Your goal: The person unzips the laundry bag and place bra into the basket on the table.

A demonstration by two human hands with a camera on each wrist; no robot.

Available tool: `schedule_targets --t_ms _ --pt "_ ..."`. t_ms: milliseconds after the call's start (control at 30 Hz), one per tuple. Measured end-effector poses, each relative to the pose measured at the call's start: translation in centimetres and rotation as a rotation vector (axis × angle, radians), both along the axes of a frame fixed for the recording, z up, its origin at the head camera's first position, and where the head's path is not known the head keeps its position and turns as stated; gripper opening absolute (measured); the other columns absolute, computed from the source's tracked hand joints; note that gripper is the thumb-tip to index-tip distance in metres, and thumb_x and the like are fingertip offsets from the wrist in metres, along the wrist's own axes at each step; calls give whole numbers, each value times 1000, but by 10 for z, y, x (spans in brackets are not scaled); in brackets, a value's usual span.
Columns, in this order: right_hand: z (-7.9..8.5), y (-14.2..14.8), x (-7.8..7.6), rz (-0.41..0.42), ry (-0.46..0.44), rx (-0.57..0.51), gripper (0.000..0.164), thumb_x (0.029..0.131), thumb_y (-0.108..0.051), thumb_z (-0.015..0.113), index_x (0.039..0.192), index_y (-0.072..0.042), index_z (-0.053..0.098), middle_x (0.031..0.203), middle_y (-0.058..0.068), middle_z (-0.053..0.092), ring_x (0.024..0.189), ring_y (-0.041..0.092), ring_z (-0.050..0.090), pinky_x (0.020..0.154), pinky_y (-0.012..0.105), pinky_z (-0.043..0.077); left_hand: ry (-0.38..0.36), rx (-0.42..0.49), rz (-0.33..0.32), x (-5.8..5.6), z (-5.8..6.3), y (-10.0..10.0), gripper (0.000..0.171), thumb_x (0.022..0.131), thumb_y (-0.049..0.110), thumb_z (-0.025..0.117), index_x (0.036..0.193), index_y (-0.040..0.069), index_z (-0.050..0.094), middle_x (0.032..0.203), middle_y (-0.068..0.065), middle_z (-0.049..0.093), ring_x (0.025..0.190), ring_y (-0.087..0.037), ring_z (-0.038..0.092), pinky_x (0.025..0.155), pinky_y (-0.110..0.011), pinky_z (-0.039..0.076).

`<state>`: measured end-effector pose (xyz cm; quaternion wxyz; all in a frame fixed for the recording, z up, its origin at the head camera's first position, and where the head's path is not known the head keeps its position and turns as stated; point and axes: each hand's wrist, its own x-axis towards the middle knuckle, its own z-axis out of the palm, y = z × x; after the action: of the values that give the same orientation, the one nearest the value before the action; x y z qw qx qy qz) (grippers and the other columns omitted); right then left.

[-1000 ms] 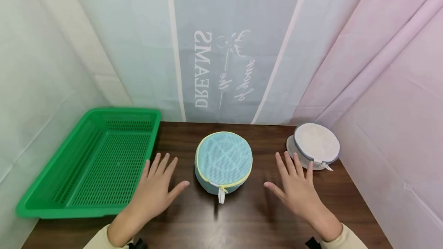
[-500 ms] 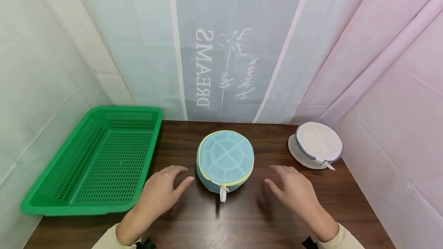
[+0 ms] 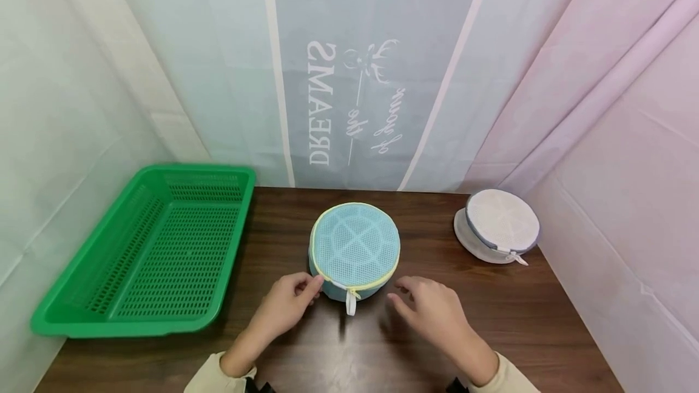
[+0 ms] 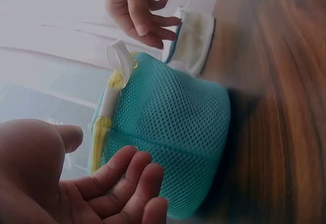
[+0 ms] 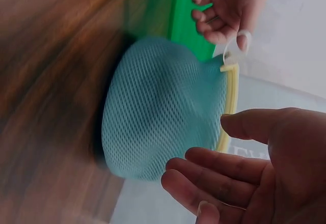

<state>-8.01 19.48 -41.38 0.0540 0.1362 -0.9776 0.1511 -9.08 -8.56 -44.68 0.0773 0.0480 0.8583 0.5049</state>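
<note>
A round light-blue mesh laundry bag (image 3: 355, 241) with a yellow-edged zip stands on the table. Its white pull loop (image 3: 351, 303) hangs at the front. At the bag's left front is my left hand (image 3: 286, 302), fingers loosely bent. In the left wrist view its thumb and fingers stand apart beside the mesh (image 4: 173, 117), gripping nothing; whether a fingertip touches the bag I cannot tell. My right hand (image 3: 431, 308) hovers by the right front side. Its thumb and fingers (image 5: 198, 183) are also parted, holding nothing, close to the zip edge.
To the left sits a green plastic basket (image 3: 232, 259) with slotted walls and floor. A white mesh bag (image 3: 502, 220) with a blue-grey rim leans at the back right. Printed curtains (image 3: 355, 17) close off the back and sides of the brown table (image 3: 349, 356).
Both hands have moved inward to the blue mesh bag from either side. Their fingers went from spread and straight to loosely bent. The bags and basket stay in place.
</note>
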Motion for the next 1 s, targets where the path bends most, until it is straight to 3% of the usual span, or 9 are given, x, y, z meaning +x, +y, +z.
schedule_targets --t_ms 133,267,500,833,1000 --pt "-2 -5 2 -3 -30 -7 19 88 -31 80 101 -18 77 88 -6 72 74 9 66 59 33 52 -55 168 -34 -1 -6 3 45 106 38 55 96 -3 72 86 -7 71 77 -16 66 70 -34 57" --pt "-2 -11 2 14 -50 -10 21 89 -32 79 102 -16 76 83 -8 69 71 7 63 57 32 50 -114 264 -22 0 -8 8 46 106 36 54 97 -5 71 86 -8 70 77 -17 66 66 -39 57" --pt "-6 -22 2 50 -89 -58 18 90 -35 78 98 -19 75 78 -11 67 70 7 64 57 31 49 -189 340 -6 4 -8 21 54 108 43 48 104 -7 68 87 -7 68 79 -18 66 67 -38 53" --pt "-11 -34 4 64 -122 -127 21 93 -36 75 102 -18 76 85 -9 72 72 10 67 57 30 51 -184 412 51 6 -9 34 39 107 31 55 103 -5 66 84 -7 67 77 -20 66 66 -35 53" --pt "-11 -38 5 57 -108 -144 19 93 -37 75 100 -19 76 84 -10 72 72 8 67 58 29 51 -197 453 78 3 -8 36 45 107 38 53 101 -5 66 83 -6 65 74 -19 64 64 -33 52"
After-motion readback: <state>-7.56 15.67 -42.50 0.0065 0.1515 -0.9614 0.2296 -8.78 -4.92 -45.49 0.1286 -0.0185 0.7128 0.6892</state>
